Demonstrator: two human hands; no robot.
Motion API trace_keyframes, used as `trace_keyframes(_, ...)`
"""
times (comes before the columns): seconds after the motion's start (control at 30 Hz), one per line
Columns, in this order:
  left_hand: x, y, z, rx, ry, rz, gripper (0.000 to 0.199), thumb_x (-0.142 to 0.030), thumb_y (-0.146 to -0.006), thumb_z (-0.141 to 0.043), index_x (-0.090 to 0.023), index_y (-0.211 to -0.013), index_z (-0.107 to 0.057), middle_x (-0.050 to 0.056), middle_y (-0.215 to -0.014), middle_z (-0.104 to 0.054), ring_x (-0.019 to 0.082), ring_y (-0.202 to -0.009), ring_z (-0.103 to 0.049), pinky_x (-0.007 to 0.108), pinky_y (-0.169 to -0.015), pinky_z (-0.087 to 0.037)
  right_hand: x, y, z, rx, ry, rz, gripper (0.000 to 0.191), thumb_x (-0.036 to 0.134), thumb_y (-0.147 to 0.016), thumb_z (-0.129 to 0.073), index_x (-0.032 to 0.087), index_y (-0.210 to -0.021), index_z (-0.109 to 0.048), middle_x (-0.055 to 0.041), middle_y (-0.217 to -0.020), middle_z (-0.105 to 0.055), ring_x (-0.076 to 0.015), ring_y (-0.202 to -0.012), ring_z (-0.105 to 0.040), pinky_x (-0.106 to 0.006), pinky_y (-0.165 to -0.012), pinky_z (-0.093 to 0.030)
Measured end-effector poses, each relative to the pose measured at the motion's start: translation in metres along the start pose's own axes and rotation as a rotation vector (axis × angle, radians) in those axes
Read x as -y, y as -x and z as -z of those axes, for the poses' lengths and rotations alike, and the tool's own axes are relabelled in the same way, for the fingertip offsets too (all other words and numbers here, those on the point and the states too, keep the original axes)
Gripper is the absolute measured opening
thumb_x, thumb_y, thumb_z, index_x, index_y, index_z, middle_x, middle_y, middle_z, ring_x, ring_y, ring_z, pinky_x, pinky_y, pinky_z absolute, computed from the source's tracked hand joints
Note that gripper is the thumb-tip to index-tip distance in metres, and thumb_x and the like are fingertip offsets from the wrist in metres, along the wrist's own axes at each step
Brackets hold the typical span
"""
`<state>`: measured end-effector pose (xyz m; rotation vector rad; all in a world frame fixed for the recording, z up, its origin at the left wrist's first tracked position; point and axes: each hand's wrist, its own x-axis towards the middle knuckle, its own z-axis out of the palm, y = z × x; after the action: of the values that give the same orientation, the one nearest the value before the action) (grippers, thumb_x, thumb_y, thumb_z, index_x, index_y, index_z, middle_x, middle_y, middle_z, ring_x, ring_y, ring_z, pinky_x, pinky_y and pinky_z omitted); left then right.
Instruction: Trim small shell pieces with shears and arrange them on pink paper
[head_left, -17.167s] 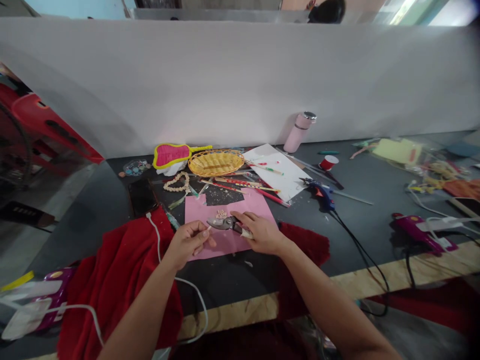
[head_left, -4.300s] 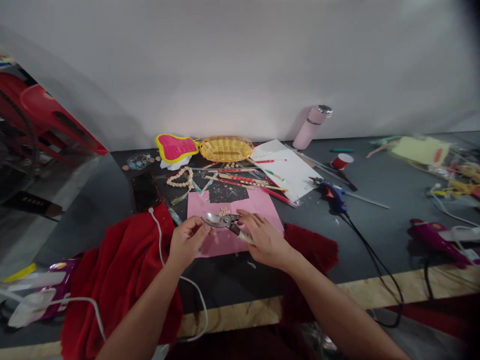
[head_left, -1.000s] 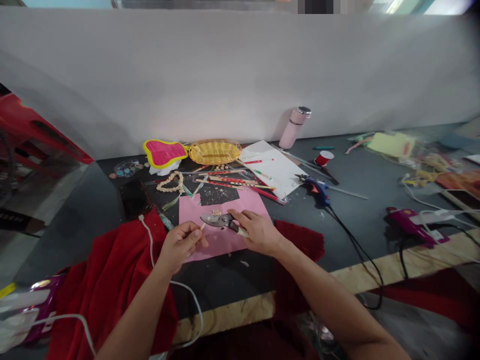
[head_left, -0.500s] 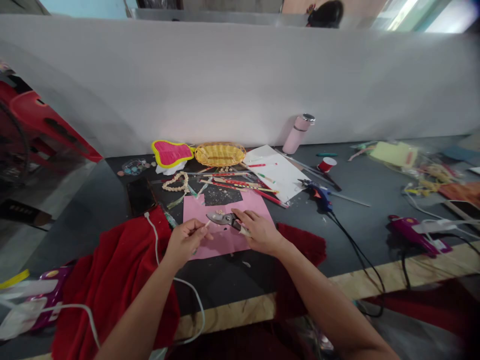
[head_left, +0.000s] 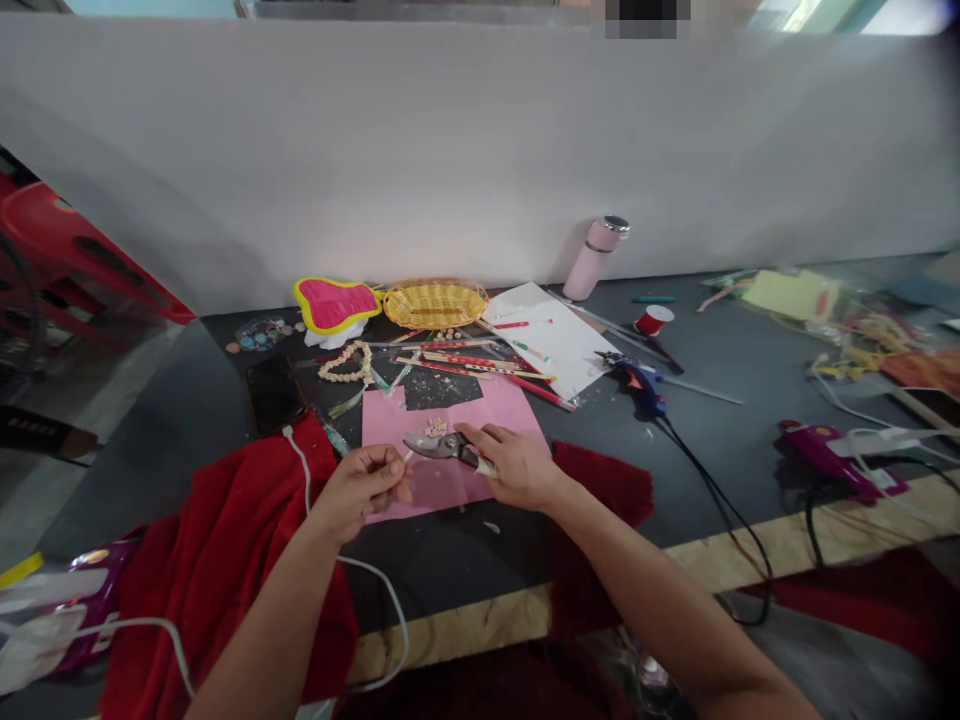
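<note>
My right hand is closed around the handles of a pair of pruning shears, whose blades point left. Pinched in the fingers of my left hand is a thin pale stick, its end close to the blade tips. Whether the blades touch the stick I cannot tell. Both hands are over a pink sheet of paper with a notch cut from its far edge. Small pale cut pieces lie in a heap on the sheet, just beyond the blades.
Beyond the paper are several patterned sticks, a beaded heart, a wicker basket and white paper. A glue gun and pink bottle stand to the right. Red cloth and a phone lie left.
The view has shifted slightly. The shears and both hands sit a little further left and nearer me on the pink sheet, and the heap of pale pieces shows more fully. Both grips are unchanged.
</note>
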<state>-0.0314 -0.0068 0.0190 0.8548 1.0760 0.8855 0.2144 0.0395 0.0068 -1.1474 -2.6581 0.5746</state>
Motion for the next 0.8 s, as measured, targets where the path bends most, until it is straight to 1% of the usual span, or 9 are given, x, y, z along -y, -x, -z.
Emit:
trace_keyframes(0.13,0.002,-0.002,0.001,-0.040,-0.027,-0.056,0.033,-0.042,-0.072,-0.068,-0.013,-0.066,-0.054,0.004,-0.054,-0.064,0.000,-0.032,-0.025,0.016,-0.036,-0.015,0.008,0.001,0.002,-0.022,0.030,-0.045,0.056,0.020,-0.084,-0.045,0.023,-0.138,-0.030,-0.0068,-0.101,-0.058,-0.0197,-0.086,-0.057,-0.029,-0.077,-0.043)
trace_keyframes(0.23,0.005,-0.005,0.000,-0.110,-0.115,-0.145,0.029,-0.041,-0.075,-0.065,-0.014,-0.070,-0.056,0.004,-0.060,-0.066,0.002,-0.034,-0.030,0.017,-0.036,-0.022,0.010,0.001,0.001,-0.046,0.045,-0.078,0.051,0.020,-0.087,-0.043,0.023,-0.137,-0.031,-0.0073,-0.102,-0.059,-0.0193,-0.087,-0.057,-0.028,-0.077,-0.042)
trace_keyframes(0.3,0.008,-0.006,-0.002,-0.228,-0.247,-0.254,0.025,-0.039,-0.074,-0.066,-0.015,-0.076,-0.060,0.004,-0.067,-0.068,0.006,-0.040,-0.041,0.018,-0.040,-0.031,0.010,0.000,-0.001,-0.065,0.054,-0.104,0.055,0.020,-0.086,-0.046,0.022,-0.138,-0.030,-0.0084,-0.108,-0.058,-0.0199,-0.092,-0.056,-0.029,-0.080,-0.042)
trace_keyframes(0.37,0.011,-0.006,-0.004,-0.388,-0.396,-0.378,0.021,-0.036,-0.073,-0.067,-0.017,-0.081,-0.063,0.003,-0.071,-0.068,0.010,-0.052,-0.052,0.020,-0.050,-0.039,0.008,-0.001,-0.003,-0.077,0.067,-0.130,0.061,0.021,-0.084,-0.049,0.023,-0.140,-0.027,-0.0094,-0.114,-0.056,-0.0212,-0.098,-0.055,-0.030,-0.084,-0.042)
trace_keyframes(0.43,0.013,-0.005,-0.007,-0.504,-0.496,-0.446,0.017,-0.033,-0.072,-0.068,-0.019,-0.081,-0.065,0.002,-0.069,-0.068,0.014,-0.060,-0.058,0.022,-0.056,-0.042,0.006,-0.002,-0.004,-0.075,0.076,-0.135,0.066,0.022,-0.082,-0.051,0.022,-0.142,-0.024,-0.0101,-0.118,-0.054,-0.0223,-0.104,-0.053,-0.031,-0.087,-0.041)
trace_keyframes(0.47,0.014,-0.004,-0.008,-0.531,-0.518,-0.453,0.015,-0.033,-0.072,-0.067,-0.019,-0.079,-0.066,0.002,-0.068,-0.068,0.015,-0.060,-0.058,0.022,-0.056,-0.042,0.005,-0.002,-0.004,-0.070,0.075,-0.128,0.067,0.021,-0.081,-0.051,0.022,-0.143,-0.023,-0.0104,-0.120,-0.053,-0.0225,-0.106,-0.052,-0.032,-0.089,-0.041)
trace_keyframes(0.57,0.013,-0.001,-0.010,-0.504,-0.501,-0.409,0.013,-0.032,-0.073,-0.064,-0.020,-0.074,-0.065,0.002,-0.066,-0.069,0.014,-0.052,-0.056,0.021,-0.049,-0.039,0.002,-0.001,-0.004,-0.045,0.045,-0.084,0.070,0.018,-0.080,-0.050,0.021,-0.143,-0.022,-0.0112,-0.122,-0.052,-0.0224,-0.110,-0.050,-0.033,-0.092,-0.040)
trace_keyframes(0.7,0.009,-0.001,-0.008,-0.306,-0.337,-0.279,0.019,-0.035,-0.074,-0.063,-0.018,-0.067,-0.060,0.001,-0.059,-0.067,0.008,-0.038,-0.040,0.020,-0.039,-0.030,-0.004,0.000,-0.002,-0.036,-0.007,-0.005,0.072,0.016,-0.079,-0.050,0.019,-0.144,-0.020,-0.0119,-0.124,-0.051,-0.0232,-0.112,-0.047,-0.036,-0.095,-0.038)
trace_keyframes(0.8,0.008,-0.003,-0.006,-0.229,-0.235,-0.217,0.022,-0.036,-0.072,-0.065,-0.017,-0.067,-0.057,0.002,-0.055,-0.066,0.006,-0.037,-0.035,0.018,-0.037,-0.026,-0.010,0.000,-0.003,-0.047,-0.008,0.025,0.072,0.015,-0.078,-0.050,0.018,-0.144,-0.022,-0.0124,-0.121,-0.051,-0.0237,-0.111,-0.047,-0.036,-0.094,-0.039)
